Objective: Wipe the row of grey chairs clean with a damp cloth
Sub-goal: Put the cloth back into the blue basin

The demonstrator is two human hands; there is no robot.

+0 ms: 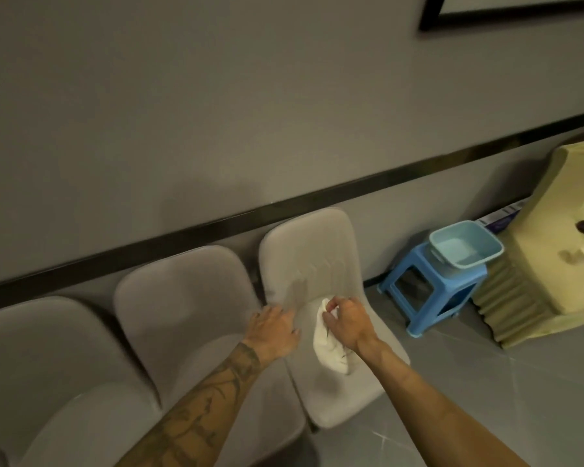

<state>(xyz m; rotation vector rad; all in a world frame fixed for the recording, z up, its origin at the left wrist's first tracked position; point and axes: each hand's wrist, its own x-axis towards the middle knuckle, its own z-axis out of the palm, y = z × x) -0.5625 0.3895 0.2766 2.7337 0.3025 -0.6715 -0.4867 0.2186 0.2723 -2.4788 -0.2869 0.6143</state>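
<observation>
Three grey padded chairs stand in a row against the wall: the right chair (312,261), the middle chair (186,298) and the left chair (44,352). A white cloth (327,348) lies bunched on the right chair's seat. My right hand (346,320) grips the cloth's upper end near the seat's back crease. My left hand (273,326) rests with spread fingers on the left edge of the same chair, beside the cloth.
A blue plastic stool (429,294) stands right of the chairs with a light blue basin (466,249) on top. A pale yellow covered piece of furniture (553,251) fills the right side. Grey tiled floor (452,382) lies in front.
</observation>
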